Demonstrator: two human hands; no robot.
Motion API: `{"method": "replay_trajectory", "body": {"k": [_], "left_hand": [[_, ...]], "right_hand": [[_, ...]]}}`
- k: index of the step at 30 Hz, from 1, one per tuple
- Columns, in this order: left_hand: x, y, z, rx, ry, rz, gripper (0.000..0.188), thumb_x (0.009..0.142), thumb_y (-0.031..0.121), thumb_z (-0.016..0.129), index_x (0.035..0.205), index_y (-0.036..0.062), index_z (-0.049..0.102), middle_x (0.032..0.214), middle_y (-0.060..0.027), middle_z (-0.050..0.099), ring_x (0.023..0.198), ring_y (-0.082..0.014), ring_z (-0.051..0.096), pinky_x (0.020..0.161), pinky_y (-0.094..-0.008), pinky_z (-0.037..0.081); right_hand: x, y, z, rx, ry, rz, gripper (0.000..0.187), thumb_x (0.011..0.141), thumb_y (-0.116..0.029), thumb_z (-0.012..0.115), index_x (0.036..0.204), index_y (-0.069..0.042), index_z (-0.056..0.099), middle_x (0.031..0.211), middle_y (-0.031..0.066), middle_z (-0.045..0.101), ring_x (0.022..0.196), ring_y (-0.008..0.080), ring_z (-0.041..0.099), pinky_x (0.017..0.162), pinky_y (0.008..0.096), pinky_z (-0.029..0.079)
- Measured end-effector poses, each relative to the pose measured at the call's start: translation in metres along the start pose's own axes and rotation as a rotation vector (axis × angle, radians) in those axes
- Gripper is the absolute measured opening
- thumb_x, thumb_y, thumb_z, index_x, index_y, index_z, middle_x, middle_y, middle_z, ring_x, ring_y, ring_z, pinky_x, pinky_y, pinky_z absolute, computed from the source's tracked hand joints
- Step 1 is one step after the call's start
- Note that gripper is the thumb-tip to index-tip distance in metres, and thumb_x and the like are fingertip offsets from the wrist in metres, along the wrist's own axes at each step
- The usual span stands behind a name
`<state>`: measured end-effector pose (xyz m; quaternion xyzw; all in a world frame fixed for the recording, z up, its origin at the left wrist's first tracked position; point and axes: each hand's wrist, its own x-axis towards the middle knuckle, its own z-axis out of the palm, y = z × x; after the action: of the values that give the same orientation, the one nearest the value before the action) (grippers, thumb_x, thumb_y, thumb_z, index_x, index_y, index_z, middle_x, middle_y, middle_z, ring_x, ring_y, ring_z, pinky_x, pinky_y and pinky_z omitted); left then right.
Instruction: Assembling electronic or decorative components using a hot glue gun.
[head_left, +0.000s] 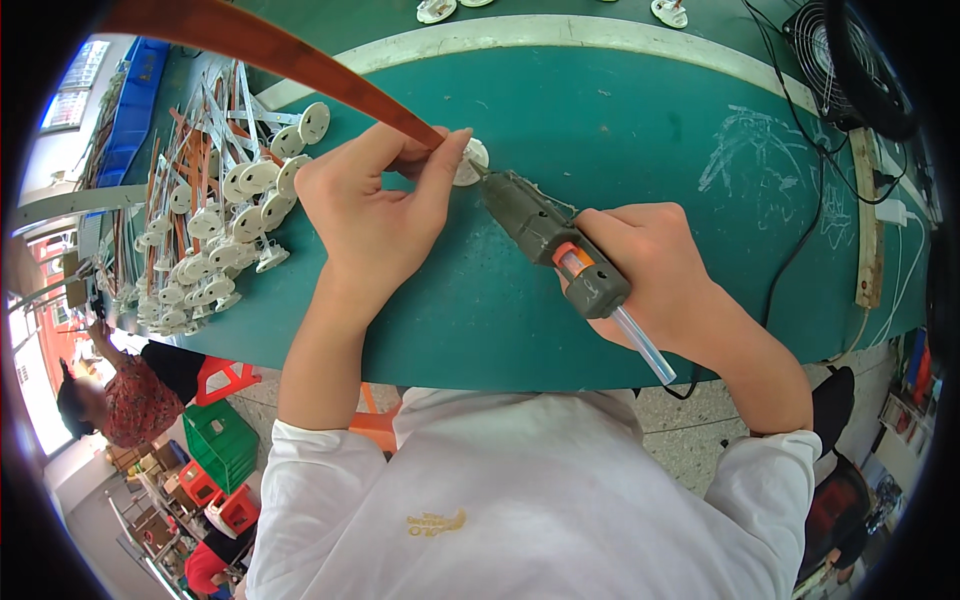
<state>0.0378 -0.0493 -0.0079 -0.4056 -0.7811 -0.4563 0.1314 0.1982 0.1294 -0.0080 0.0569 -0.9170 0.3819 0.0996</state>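
My left hand (380, 205) pinches a long, flat orange-brown strip (300, 68) near its lower end. The strip rises toward the upper left, close to the camera. At that lower end sits a small round white disc (472, 160), partly hidden by my fingers. My right hand (650, 270) is wrapped round a dark grey hot glue gun (540, 225). Out of its back end sticks a clear glue stick (642, 343). The nozzle (478, 168) meets the disc beside my left fingertips; whether glue is coming out is too small to tell.
On the left of the green table (450, 330) lies a heap of similar strips with white round bases (245, 190). A fan (825, 50), cables (822, 200) and a wooden bar with plugs (866, 220) stand at the right. Another person (140, 395) is at the far left, near a green crate (220, 445).
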Motion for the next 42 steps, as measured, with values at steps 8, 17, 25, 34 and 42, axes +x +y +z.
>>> {"method": "replay_trajectory", "body": {"k": [8, 17, 25, 34, 42], "left_hand": [[0.003, 0.003, -0.001, 0.015, -0.012, -0.01, 0.01, 0.078, 0.003, 0.083, 0.078, -0.001, 0.073, 0.063, -0.0071, 0.069, 0.054, -0.0125, 0.066, 0.052, -0.0232, 0.05], [0.016, -0.014, -0.006, 0.002, 0.187, -0.077, 0.008, 0.082, 0.0, 0.08, 0.083, -0.0031, 0.074, 0.07, -0.0087, 0.073, 0.06, -0.0105, 0.068, 0.056, -0.0233, 0.051], [0.093, 0.003, 0.057, -0.137, -0.006, -0.054, 0.021, 0.085, 0.004, 0.077, 0.105, 0.0002, 0.072, 0.078, -0.0101, 0.076, 0.071, -0.0159, 0.075, 0.069, -0.0275, 0.058], [0.143, -0.017, 0.119, -0.002, -0.027, -0.075, 0.016, 0.086, 0.009, 0.077, 0.098, -0.0001, 0.073, 0.074, -0.0104, 0.075, 0.066, -0.0144, 0.073, 0.063, -0.0262, 0.054], [0.142, -0.025, 0.119, 0.075, -0.042, -0.079, 0.016, 0.086, 0.013, 0.077, 0.096, 0.0005, 0.072, 0.074, -0.0129, 0.074, 0.065, -0.0197, 0.073, 0.063, -0.0301, 0.055]], "right_hand": [[0.001, 0.003, -0.003, 0.043, 0.004, 0.033, 0.016, 0.074, -0.006, 0.077, 0.077, -0.004, 0.061, 0.06, 0.0104, 0.057, 0.049, 0.0291, 0.054, 0.047, 0.0344, 0.042], [0.008, 0.014, -0.009, 0.258, 0.324, 0.211, 0.017, 0.081, -0.006, 0.076, 0.077, -0.001, 0.06, 0.059, 0.0126, 0.054, 0.048, 0.0269, 0.052, 0.048, 0.0343, 0.04], [-0.005, 0.02, -0.012, 0.239, 0.568, -0.401, 0.02, 0.069, -0.005, 0.08, 0.08, -0.001, 0.064, 0.066, 0.0121, 0.061, 0.05, 0.0261, 0.059, 0.047, 0.0327, 0.045], [-0.005, 0.028, -0.022, 0.175, 0.699, -0.495, 0.03, 0.067, -0.007, 0.08, 0.092, 0.005, 0.068, 0.078, 0.0133, 0.07, 0.052, 0.024, 0.061, 0.048, 0.0296, 0.049], [-0.006, 0.035, -0.012, 0.174, 0.71, -0.47, 0.03, 0.069, -0.011, 0.081, 0.091, 0.004, 0.067, 0.074, 0.012, 0.068, 0.053, 0.0259, 0.061, 0.049, 0.032, 0.049]]}}
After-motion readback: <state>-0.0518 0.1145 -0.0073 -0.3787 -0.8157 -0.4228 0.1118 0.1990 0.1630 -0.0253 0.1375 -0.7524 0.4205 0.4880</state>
